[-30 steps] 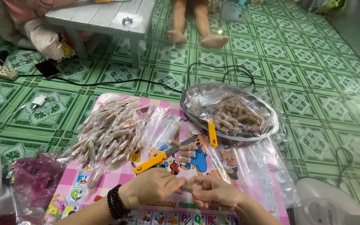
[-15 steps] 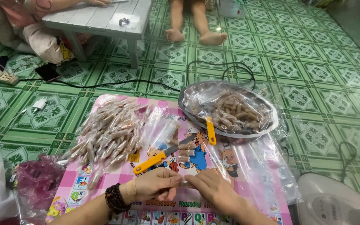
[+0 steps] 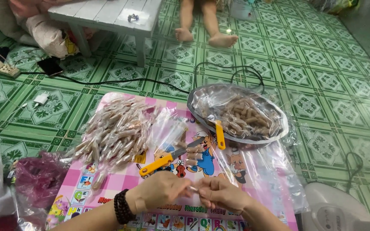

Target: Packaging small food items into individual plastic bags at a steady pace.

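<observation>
Left hand [image 3: 161, 191] and right hand [image 3: 222, 193] together, both pinching 1 small clear-wrapped stick [image 3: 193, 188] above pink mat [image 3: 120, 179].

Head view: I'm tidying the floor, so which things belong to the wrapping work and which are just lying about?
In use:
left hand and right hand, pinching a small clear wrapper between them
pile of wrapped sticks
tray of unwrapped sticks
yellow-handled knife
pink mat

Lying about:
phone
power strip
white charger
low table
</observation>
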